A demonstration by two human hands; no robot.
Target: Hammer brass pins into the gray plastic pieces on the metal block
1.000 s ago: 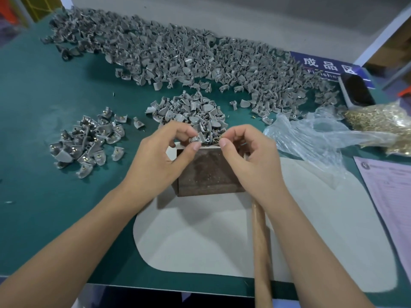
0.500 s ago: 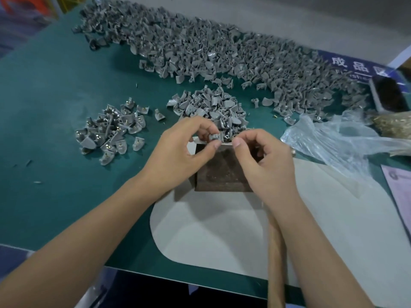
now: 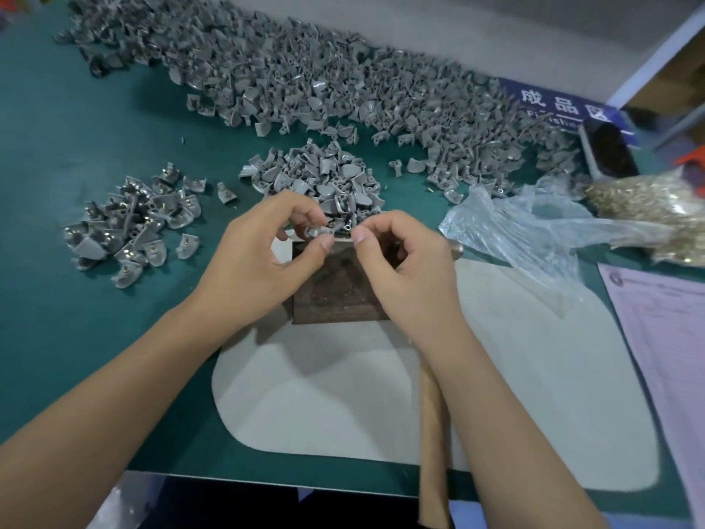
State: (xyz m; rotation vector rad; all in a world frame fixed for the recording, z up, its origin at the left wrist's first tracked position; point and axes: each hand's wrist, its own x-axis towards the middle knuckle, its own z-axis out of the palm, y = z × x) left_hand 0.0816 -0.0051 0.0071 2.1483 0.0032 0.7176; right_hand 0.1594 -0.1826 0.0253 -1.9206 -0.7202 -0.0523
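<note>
My left hand (image 3: pixel 259 265) pinches a small gray plastic piece (image 3: pixel 318 231) between thumb and fingertips, just above the far edge of the dark metal block (image 3: pixel 335 295). My right hand (image 3: pixel 408 269) is curled close beside it, thumb and forefinger pinched together at the piece; whatever they hold is too small to make out. The hammer's wooden handle (image 3: pixel 433 433) lies under my right forearm, its head (image 3: pixel 456 248) showing beside the block. A bag of brass pins (image 3: pixel 648 208) sits at the right.
A small pile of gray pieces (image 3: pixel 316 177) lies just behind the block, a long heap (image 3: pixel 305 82) along the back, and a pile with pins fitted (image 3: pixel 129 223) at the left. The block stands on a pale mat (image 3: pixel 496 376). A pink form (image 3: pixel 667 337) lies at right.
Both hands stay together over the block's far edge, fingers shifting slightly on the piece. The camera view has swung a little.
</note>
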